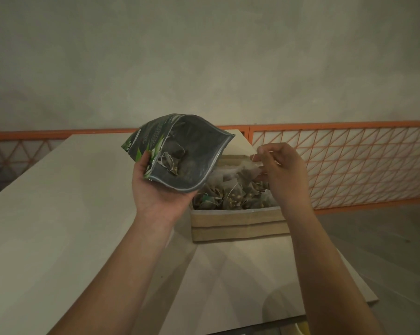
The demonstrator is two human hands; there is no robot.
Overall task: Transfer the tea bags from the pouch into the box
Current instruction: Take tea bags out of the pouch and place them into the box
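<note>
The left hand (155, 187) cradles the pouch (177, 151) from below, fingers curled round its lower edge, mouth open and tilted toward the camera. Several tea bags (174, 163) remain inside, their strings looped near the mouth. The right hand (280, 165) pinches a white string (254, 157) between thumb and fingertips above the box (238, 222); a pale bag (240, 171) appears to hang from that string over the box, though blur makes this uncertain. The box rests on the table (59, 213), close to its right edge, already filled with a heap of bags (230, 194).

Likely faults from this position:

- Snagged strings. The strings in the pouch lie tangled; pulling one may drag several bags out together, and some may drop outside the box.
- Pouch spill. The mouth tilts downward and overhangs the box's left wall. Further tilt may tip bags onto the table.
- Overfill. The heap sits near the rim; added bags may slide over it.
- Torn string. A sharp pull on a caught string may part it from its bag.
</note>
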